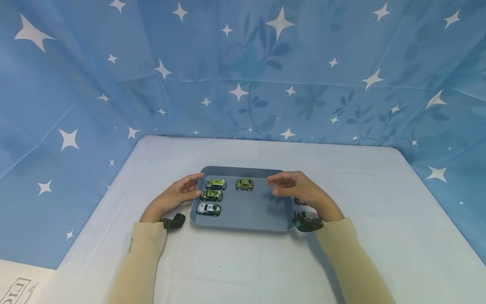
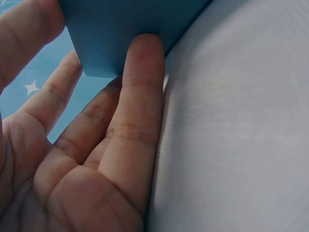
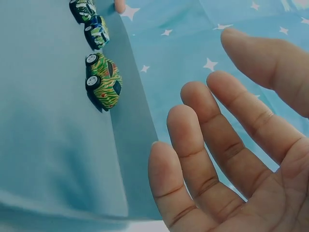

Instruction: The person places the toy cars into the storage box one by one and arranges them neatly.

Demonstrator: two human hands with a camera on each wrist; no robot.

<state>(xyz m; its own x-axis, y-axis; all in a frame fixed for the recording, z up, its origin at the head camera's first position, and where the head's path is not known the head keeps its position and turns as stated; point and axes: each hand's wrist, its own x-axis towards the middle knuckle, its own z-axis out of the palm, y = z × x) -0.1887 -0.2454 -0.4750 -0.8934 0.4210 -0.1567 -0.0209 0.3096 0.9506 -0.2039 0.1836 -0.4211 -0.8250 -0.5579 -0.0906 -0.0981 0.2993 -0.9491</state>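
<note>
Behind the work, a blue star-printed cloth. Before it, one tabletop, white-covered. On that, one tray, grey-blue, shallow, rectangular. Hands, two, bare: left hand, fingers loosely extended, fingertips against the tray's left end; right hand, fingers a little spread, thumb apart, pinching nothing, above the tray's right end. On the right wrist, a dark wristband. Toy cars, six visible: white car, camouflage car and yellow-green car, side by side at the tray's left end; striped green car, apart from these, near the far wall; silver car and dark car, outside at right, partly hidden. Handling note, as judged: light fingertip pressure should steady the tray without sliding it; cars are best pinched across their sides from above, wristband clear of the rim.
</note>
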